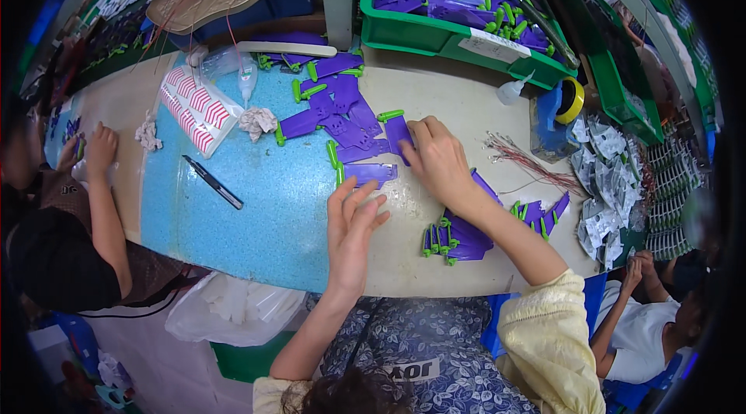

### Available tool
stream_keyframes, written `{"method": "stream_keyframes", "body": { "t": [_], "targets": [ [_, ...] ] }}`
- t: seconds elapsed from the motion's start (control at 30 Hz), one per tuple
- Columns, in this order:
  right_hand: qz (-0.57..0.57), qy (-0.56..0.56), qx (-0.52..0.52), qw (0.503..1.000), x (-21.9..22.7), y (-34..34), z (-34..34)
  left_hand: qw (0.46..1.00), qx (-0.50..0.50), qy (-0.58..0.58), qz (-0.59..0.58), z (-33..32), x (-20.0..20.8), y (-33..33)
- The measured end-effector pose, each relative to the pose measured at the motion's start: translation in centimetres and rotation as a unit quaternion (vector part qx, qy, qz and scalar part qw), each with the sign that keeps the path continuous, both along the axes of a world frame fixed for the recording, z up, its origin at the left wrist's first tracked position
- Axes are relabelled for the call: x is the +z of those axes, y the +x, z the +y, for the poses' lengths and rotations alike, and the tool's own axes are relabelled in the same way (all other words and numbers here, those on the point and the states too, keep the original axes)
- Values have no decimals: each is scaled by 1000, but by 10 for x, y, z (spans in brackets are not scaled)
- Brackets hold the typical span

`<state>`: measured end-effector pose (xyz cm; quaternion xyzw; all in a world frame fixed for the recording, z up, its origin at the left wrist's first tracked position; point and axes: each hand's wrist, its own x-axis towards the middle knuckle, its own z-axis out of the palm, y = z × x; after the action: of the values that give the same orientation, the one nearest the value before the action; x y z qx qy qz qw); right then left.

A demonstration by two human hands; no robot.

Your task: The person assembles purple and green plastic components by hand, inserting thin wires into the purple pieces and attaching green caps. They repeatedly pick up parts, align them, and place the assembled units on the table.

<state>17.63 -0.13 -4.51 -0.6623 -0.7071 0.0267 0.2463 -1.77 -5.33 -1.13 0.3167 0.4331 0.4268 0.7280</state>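
Observation:
My right hand (440,159) pinches the edge of a flat purple plastic part (399,134) with a green stick-like end. Below it, my left hand (351,229) has its fingers apart and holds nothing. Just beyond its fingertips lies another purple part (373,174) with a shiny, clear-looking surface and a green end. A loose heap of the same purple-and-green parts (342,107) spreads beyond both hands. Under my right forearm sits a stack of purple parts (460,240), green ends toward the left, with a few more parts (542,216) to its right.
A green bin (443,39) of purple parts stands at the back. Red wires (536,169), silvery packets (602,188) and yellow tape (572,99) lie right. A cutter knife (212,181), a striped bag (198,107) and a bottle (246,76) are left. Co-workers sit at both sides.

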Motion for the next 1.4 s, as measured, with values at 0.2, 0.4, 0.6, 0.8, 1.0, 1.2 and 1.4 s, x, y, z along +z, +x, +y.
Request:
{"method": "stream_keyframes", "body": {
  "t": [0.2, 0.4, 0.6, 0.8, 1.0, 1.2, 1.4],
  "targets": [
    [-42, -7, 18, 999, 7, 6, 8, 999, -27, 35, -4, 5, -5, 12],
    [-2, 72, 287, 955, 59, -53, -47, 994, 55, 96, -5, 17, -2, 13],
    [68, 1, 282, 957, 95, -33, -22, 977, 68, 191, 58, 20, 7, -1],
    [42, 19, 203, 978, 65, -46, -9, 956, 50, 206, 201, 45, 21, -10],
    [29, -85, -121, 988, 33, -48, 93, 780, -93, 404, 469, 34, -39, -18],
    [235, -29, -145, 961, 7, -1, 105, 794, -70, 446, 407, 108, -47, 17],
    [14, 96, 132, 987, 67, -44, -4, 979, -58, -9, -193, 100, -20, 16]
  ]
}}
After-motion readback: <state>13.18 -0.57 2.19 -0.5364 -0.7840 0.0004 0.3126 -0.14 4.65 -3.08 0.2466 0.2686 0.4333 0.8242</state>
